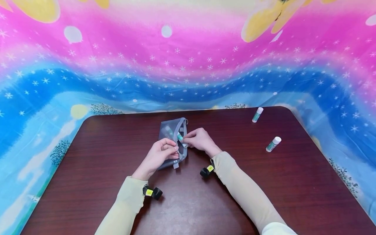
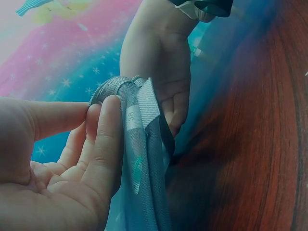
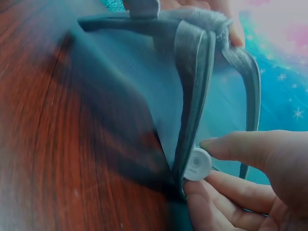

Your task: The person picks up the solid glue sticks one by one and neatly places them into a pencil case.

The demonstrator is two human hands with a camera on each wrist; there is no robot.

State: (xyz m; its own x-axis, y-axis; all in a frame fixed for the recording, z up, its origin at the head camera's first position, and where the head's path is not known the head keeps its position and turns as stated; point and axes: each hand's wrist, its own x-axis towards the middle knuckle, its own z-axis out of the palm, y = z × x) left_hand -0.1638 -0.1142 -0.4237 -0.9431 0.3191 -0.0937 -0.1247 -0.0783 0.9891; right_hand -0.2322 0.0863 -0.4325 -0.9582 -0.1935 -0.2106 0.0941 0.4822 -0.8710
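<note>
A grey mesh zip pouch (image 1: 174, 122) stands on the table, its zippered mouth spread toward the right. My left hand (image 1: 155, 156) pinches the pouch's zipper edge between thumb and fingers, as the left wrist view also shows. At the mouth, my right hand (image 1: 201, 139) grips a glue stick (image 1: 180, 137) with a white and green body, partly inside the opening. Its round white end (image 3: 198, 164) faces the right wrist camera, between thumb and fingers. Through the mesh shows a blurred white and green shape (image 1: 168, 131) inside the pouch.
Two more glue sticks stand on the right side of the table, one near the back edge (image 1: 257, 115) and one closer (image 1: 273, 144). The dark wooden table (image 1: 97, 156) meets a colourful printed cloth (image 1: 182, 58) behind it.
</note>
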